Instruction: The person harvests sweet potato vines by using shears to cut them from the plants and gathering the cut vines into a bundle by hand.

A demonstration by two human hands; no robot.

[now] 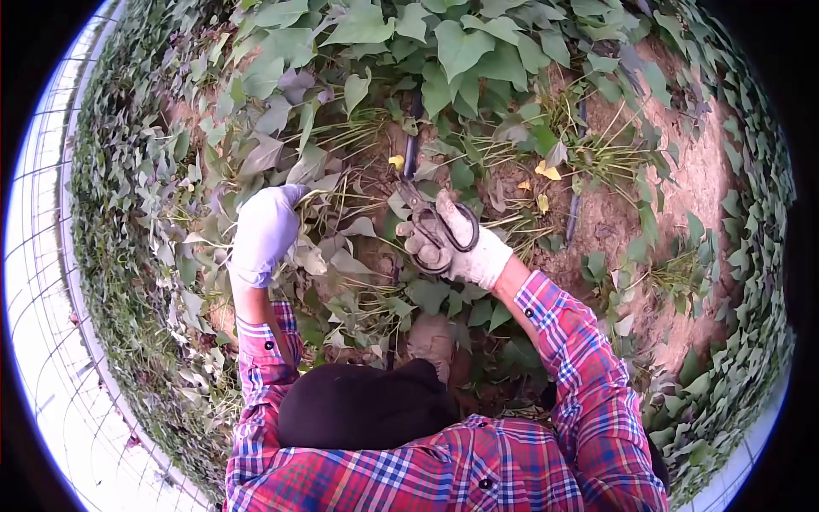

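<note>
My left hand (266, 235), in a pale glove, is closed at the left among leafy vine stems (328, 200). Its fingertips are partly hidden where they grip the vines. In my right hand (478, 256), gloved and soiled at the fingers, is a pair of scissors (461, 229) with dark loop handles. The fingers are wrapped round the handles, and the short blades point up and left toward the stems between the hands. How far the blades are apart is hard to make out.
Heart-shaped green leaves (463, 49) grow thickly ahead. Dark drip hoses (412, 154) run along the reddish soil (631, 222). A few yellow leaves (547, 171) lie near bunched stems (610, 162). My dark-clad knee (367, 408) is below, and wire mesh (51, 282) stands at the far left.
</note>
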